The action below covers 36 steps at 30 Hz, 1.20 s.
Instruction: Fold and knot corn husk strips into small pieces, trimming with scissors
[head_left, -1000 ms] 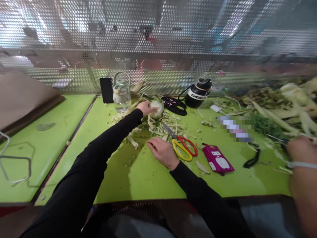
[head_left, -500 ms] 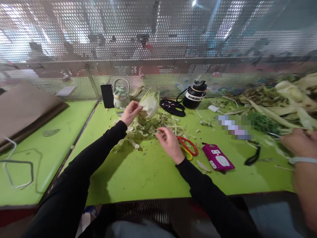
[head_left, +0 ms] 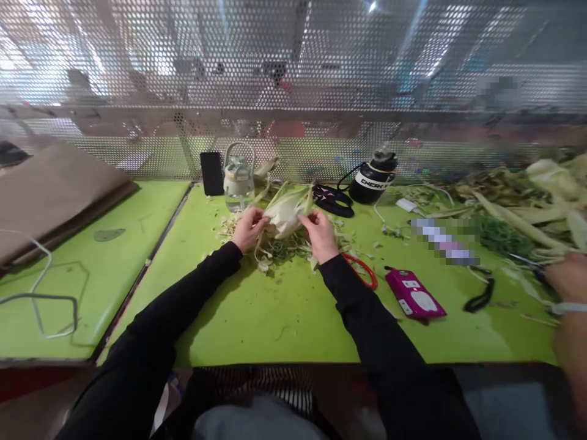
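A pale green-white corn husk [head_left: 285, 215] is stretched between my two hands over a heap of shredded husk scraps [head_left: 280, 250]. My left hand [head_left: 250, 230] is closed on its left side, thumb and fingers pinched together. On the right side my right hand [head_left: 318, 235] pinches the husk in the same way. The red handle loop of a pair of scissors [head_left: 364, 271] shows beside my right wrist; the rest is hidden under my hand and sleeve.
Behind stand a phone [head_left: 211, 173], a clear bottle [head_left: 239, 183] and a black bottle [head_left: 373, 179]. A black palm-shaped item [head_left: 332, 200] lies between. To the right are a magenta device [head_left: 415, 294], piled husks [head_left: 541, 189] and another person's hand [head_left: 568, 278]. Brown paper [head_left: 55, 189] lies left.
My right hand has moved up from above the scraps and now grips the husk's right side. The husk has come lower and turned between both hands. The view has shifted slightly.
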Tool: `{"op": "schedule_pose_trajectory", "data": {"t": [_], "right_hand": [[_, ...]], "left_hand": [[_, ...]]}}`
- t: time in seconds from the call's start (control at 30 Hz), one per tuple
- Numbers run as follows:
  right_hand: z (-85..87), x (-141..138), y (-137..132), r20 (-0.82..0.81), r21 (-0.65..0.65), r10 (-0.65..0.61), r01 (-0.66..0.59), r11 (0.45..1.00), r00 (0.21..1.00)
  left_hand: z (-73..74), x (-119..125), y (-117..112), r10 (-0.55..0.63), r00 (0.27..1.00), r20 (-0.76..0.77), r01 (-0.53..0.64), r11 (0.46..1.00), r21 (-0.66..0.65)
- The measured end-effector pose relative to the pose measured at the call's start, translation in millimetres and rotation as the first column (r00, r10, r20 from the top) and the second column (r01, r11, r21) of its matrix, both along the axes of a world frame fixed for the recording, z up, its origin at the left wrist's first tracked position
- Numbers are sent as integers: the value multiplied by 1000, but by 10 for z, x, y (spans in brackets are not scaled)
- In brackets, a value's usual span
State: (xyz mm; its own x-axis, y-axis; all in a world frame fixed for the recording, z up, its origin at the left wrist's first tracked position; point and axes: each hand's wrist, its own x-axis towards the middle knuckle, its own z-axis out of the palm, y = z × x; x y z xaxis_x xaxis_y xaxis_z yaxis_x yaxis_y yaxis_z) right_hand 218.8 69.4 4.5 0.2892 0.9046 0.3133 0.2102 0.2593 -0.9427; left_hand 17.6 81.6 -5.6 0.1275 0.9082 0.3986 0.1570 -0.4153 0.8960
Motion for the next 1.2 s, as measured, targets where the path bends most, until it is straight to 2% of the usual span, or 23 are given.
{"op": "schedule_pose_trajectory", "data": {"t": [0.17, 0.27, 0.47, 0.6, 0.67, 0.77, 0.83, 0.93, 1.0, 1.07, 1.2], "right_hand": [[12, 8, -25, 13, 73, 14, -14, 997, 1000], [20, -12, -23, 14, 94, 53, -54, 994, 999], [49, -69, -37, 0, 90, 124, -123, 988, 992], [158, -136, -164, 15, 53, 241, -241, 969, 970], [239, -177, -257, 42, 26, 318, -319, 947, 947], [348, -224, -387, 168, -4, 435, -441, 898, 885], [372, -234, -433, 323, -8, 455, -478, 878, 830], [304, -213, -407, 593, 21, 350, -448, 894, 725], [211, -182, -338, 713, 43, 278, -436, 899, 644], [119, -151, -262, 745, 44, 264, -441, 896, 612], [24, -122, -168, 750, 43, 269, -451, 891, 604]], "left_hand": [[-65, 39, 72, 62, 998, -33, -64, 996, -69], [-25, 29, 69, 68, 997, -47, -72, 994, -84], [155, -7, -3, -45, 992, -122, 60, 991, 122], [174, 7, -8, -39, 973, -227, 55, 996, 64], [175, 7, -2, -13, 968, -251, 37, 995, 91], [179, -7, 10, -85, 972, -220, 116, 984, 134], [167, -23, 22, -162, 968, -194, 186, 976, 114], [129, -54, 49, -177, 969, -172, 193, 978, 78], [121, -81, 56, -180, 971, -159, 192, 979, 67], [144, -108, 39, -224, 960, -167, 238, 969, 69], [248, -121, -71, -336, 901, -275, 384, 913, 139]]}}
